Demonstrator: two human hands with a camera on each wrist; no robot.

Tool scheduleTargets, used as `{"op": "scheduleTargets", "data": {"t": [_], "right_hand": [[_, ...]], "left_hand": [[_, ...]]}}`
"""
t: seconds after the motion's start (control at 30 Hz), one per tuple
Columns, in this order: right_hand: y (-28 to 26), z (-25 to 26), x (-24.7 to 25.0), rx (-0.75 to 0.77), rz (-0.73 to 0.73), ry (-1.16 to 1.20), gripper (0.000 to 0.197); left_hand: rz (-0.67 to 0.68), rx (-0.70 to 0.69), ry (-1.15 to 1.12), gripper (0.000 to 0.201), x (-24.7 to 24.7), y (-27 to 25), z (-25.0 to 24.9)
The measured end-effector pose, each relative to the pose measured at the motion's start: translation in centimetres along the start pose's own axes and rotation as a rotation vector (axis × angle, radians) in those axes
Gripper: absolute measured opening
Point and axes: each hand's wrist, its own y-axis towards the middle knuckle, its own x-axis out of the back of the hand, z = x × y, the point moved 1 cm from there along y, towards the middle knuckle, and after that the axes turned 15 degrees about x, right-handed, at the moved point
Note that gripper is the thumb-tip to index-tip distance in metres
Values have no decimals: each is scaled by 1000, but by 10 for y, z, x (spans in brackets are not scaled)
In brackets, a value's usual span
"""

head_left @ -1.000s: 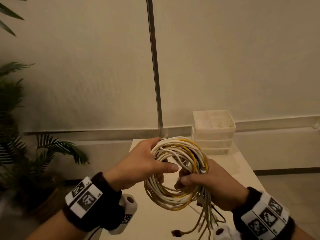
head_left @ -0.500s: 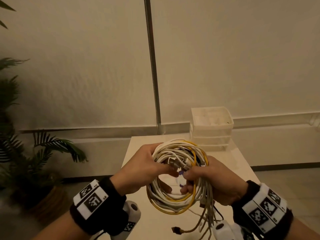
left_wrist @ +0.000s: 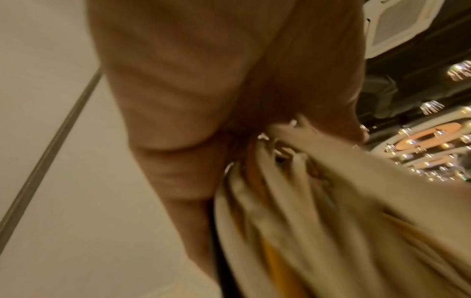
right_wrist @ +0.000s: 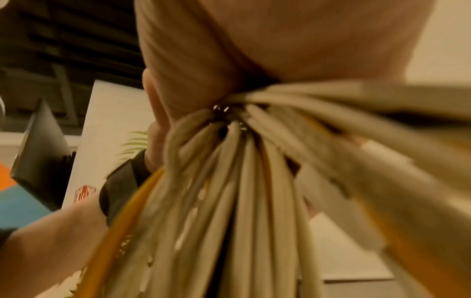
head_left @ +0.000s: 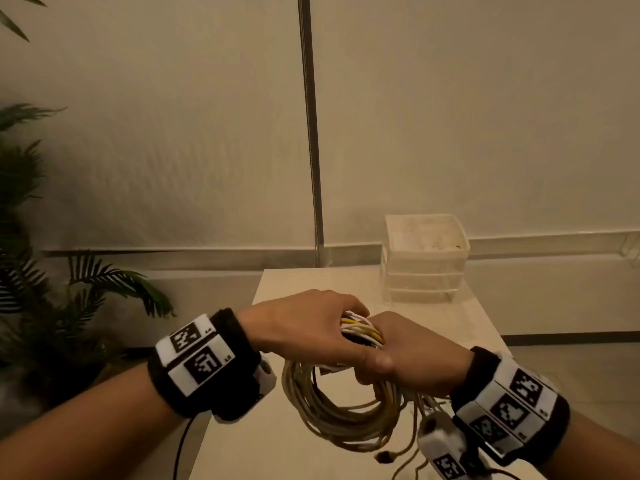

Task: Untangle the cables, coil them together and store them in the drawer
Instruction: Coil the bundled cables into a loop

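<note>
A coil of white and yellow cables [head_left: 341, 422] hangs above the white table [head_left: 287, 282], held at its top by both hands. My left hand [head_left: 311, 323] grips the top of the bundle from the left, palm down. Close against it, my right hand [head_left: 405, 355] is curled round the same bundle from the right. In the wrist views the cables [left_wrist: 293, 211] [right_wrist: 242, 201] fan out of each closed fist. Loose ends with a plug [head_left: 382, 457] dangle under the coil. The white stacked drawer unit [head_left: 424, 258] stands at the table's far right, its top tray open.
A metal pole [head_left: 310, 133] rises behind the table's far edge against the wall. A palm plant [head_left: 52, 271] fills the left side. Floor lies to the right of the table.
The coil, held upright and facing me before, has tipped downward and lower. Both hands have turned palm down and closed together over its top.
</note>
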Motion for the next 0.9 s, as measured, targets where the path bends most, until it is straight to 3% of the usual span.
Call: {"op": "scheduleTargets", "data": {"t": [0.1, 0.2, 0.33, 0.47, 0.63, 0.9], "right_hand": [[4, 0, 4, 18, 44, -198, 23], [4, -4, 3, 23, 66, -298, 13], [1, -7, 5, 31, 83, -377, 16], [1, -8, 4, 77, 65, -435, 23], [-2, -4, 6, 133, -44, -459, 23], [-3, -8, 9, 100, -84, -348, 19]], "left_hand": [[-8, 22, -63, 71, -2, 7, 2], [68, 3, -106, 53, -5, 12, 8], [89, -83, -227, 34, -18, 13, 12], [81, -61, -359, 36, -24, 15, 14], [44, -85, -477, 24, -20, 14, 15], [84, -72, -537, 24, -17, 11, 20]]}}
